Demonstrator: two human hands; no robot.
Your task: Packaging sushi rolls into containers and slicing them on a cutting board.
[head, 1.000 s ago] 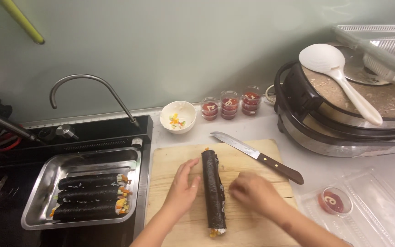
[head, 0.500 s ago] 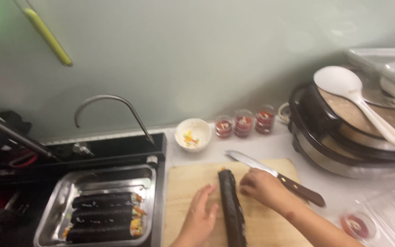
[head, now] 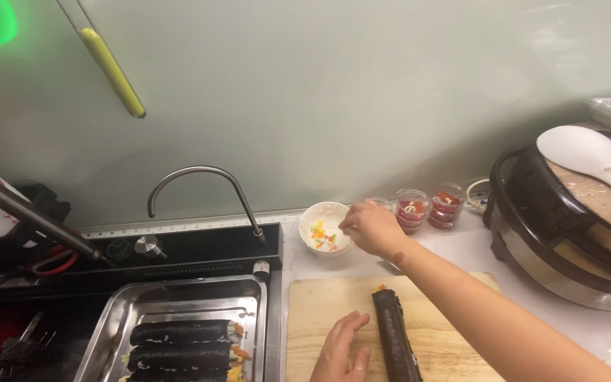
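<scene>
Three finished seaweed rolls (head: 178,346) already lie in the steel tray (head: 107,339) at 9 o'clock, while one uncut roll (head: 395,336) rests on the wooden cutting board (head: 319,311). The left hand (head: 339,348) lies flat and open on the board, just beside that roll at its 9 o'clock. The right hand (head: 369,228) reaches to 12 o'clock, fingers pinched narrow over the small white bowl (head: 324,228); whether it holds anything I cannot tell. Half a second ago this hand was on the board by the knife, now hidden.
</scene>
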